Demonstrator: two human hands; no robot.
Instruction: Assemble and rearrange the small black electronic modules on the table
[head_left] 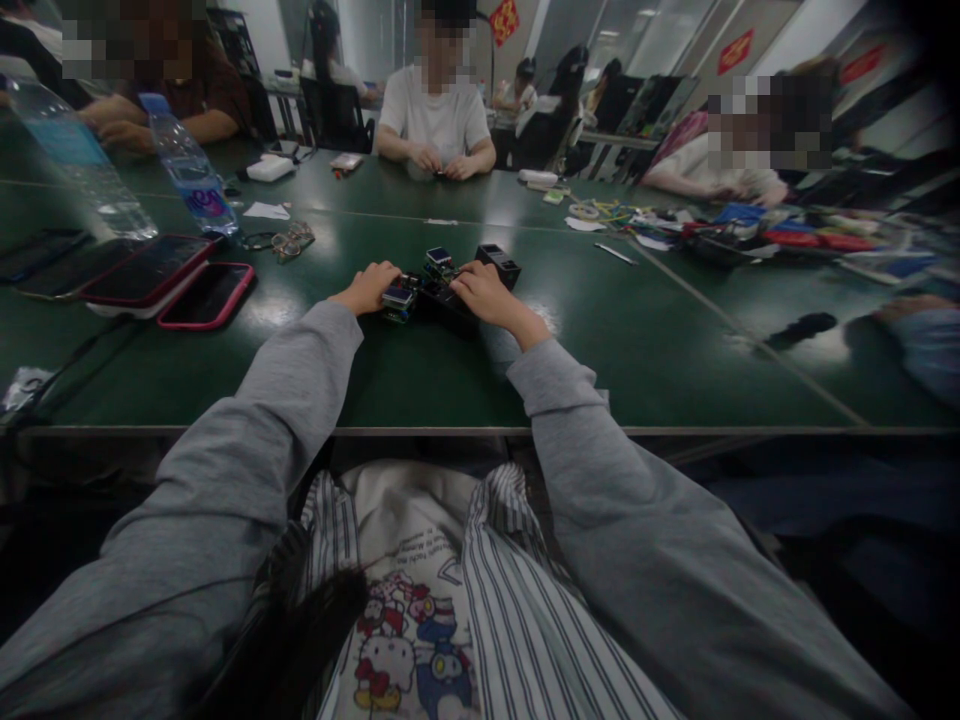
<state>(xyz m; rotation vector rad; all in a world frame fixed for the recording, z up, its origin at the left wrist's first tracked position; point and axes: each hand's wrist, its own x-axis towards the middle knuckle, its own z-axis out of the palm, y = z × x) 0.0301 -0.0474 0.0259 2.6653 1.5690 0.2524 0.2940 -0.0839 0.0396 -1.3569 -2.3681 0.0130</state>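
Both my arms in grey sleeves reach forward over a dark green table [637,350]. My left hand [367,288] rests curled on a small circuit module with a blue screen [397,297]. My right hand [486,290] presses on a black base unit [446,300] that carries more small modules; another blue-screen module [439,258] sits on its top. A black open box part [499,262] stands just behind my right hand. What my fingers grip underneath is hidden.
Phones in red cases [206,295] lie at the left, with two water bottles [189,170] behind them and glasses [289,240]. Other people sit across the table; one opposite works with both hands [442,165]. Cluttered parts and cables [750,230] lie at the right.
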